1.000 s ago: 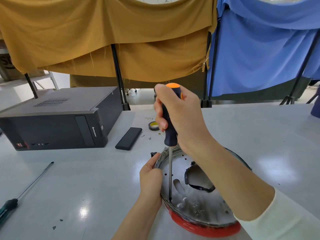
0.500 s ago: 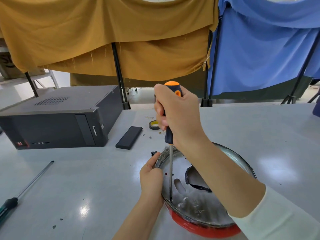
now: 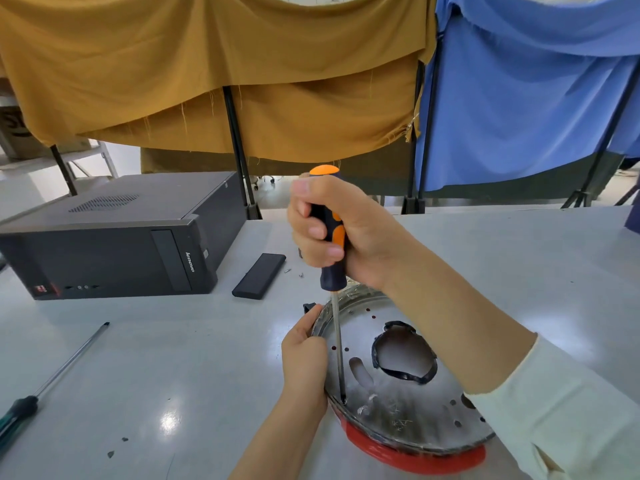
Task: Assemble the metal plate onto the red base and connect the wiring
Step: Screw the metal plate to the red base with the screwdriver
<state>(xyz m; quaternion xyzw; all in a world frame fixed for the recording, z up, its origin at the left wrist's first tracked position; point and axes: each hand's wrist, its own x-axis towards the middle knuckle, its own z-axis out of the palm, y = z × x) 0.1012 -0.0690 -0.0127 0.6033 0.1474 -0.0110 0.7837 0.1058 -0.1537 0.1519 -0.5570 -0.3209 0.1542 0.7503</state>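
So: spare screwdriver [image 3: 52,382] lies unused at the table's [image 3: 173,358] left edge. Left hand [image 3: 304,358] grips the rim of the metal plate [image 3: 398,403], likely to stop it turning on the red base [image 3: 408,457] beneath it, near the table's front edge. Right hand [image 3: 341,230] is wrapped around the orange-and-blue screwdriver [image 3: 329,258], held upright, tip in a hole at the plate's edge, probably driving a screw. No wiring in view.

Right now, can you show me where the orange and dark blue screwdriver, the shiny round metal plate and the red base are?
orange and dark blue screwdriver [image 3: 331,271], head view, lower handle below the fist.
shiny round metal plate [image 3: 388,403], head view, flat face near its front.
red base [image 3: 408,457], head view, front rim under the plate.
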